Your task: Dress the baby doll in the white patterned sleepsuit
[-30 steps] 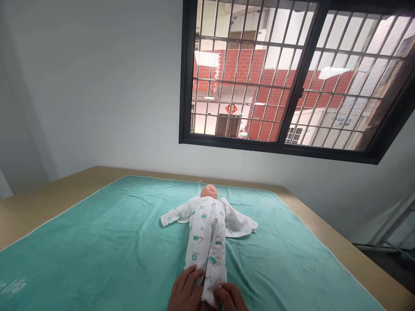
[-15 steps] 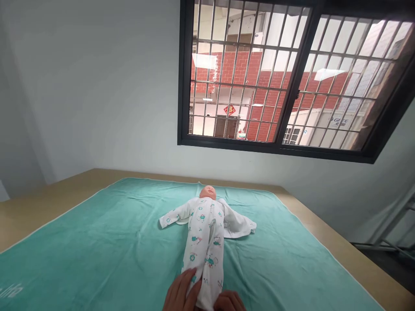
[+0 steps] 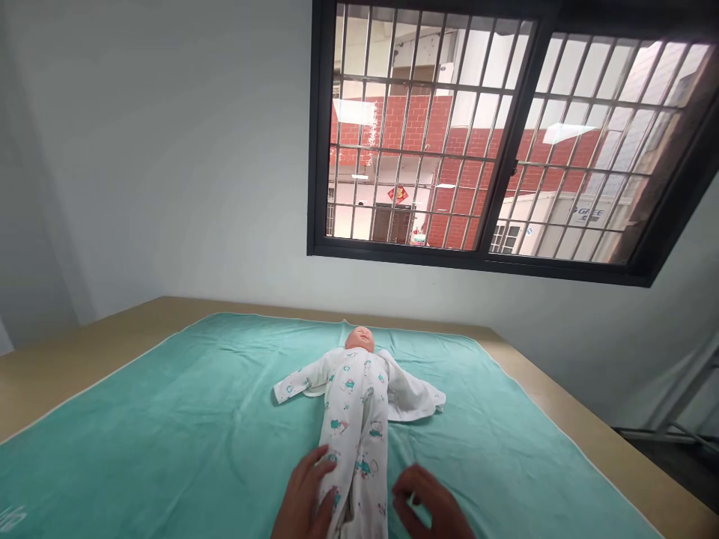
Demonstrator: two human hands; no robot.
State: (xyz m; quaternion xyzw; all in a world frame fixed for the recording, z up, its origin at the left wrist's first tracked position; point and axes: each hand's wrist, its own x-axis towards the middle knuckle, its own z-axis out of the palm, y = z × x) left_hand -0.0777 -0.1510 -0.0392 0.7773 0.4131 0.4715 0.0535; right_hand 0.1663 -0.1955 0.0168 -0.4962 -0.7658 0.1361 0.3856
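Note:
A baby doll (image 3: 360,338) lies on its back, head toward the wall. It is dressed in a white romper (image 3: 351,408) printed with small green and pink figures, its legs stretched toward me. The doll's right sleeve lies out to the left; on the other side a wider piece of white cloth (image 3: 413,393) is spread. My left hand (image 3: 303,498) rests against the left trouser leg, fingers apart and holding nothing. Just right of the legs, my right hand (image 3: 431,503) hovers with curved, loosely parted fingers. The feet end is cut off by the frame's lower edge.
Under the doll a green blanket (image 3: 185,419) with a pale border covers a wooden table top (image 3: 634,464). Behind stands a grey-white wall (image 3: 196,187) with a barred, dark-framed window (image 3: 401,253). A metal frame (image 3: 682,397) stands at the far right.
My right hand has come off the romper's lower leg and moved right and up. My left hand has shifted slightly left and up along the leg. The doll stays in place.

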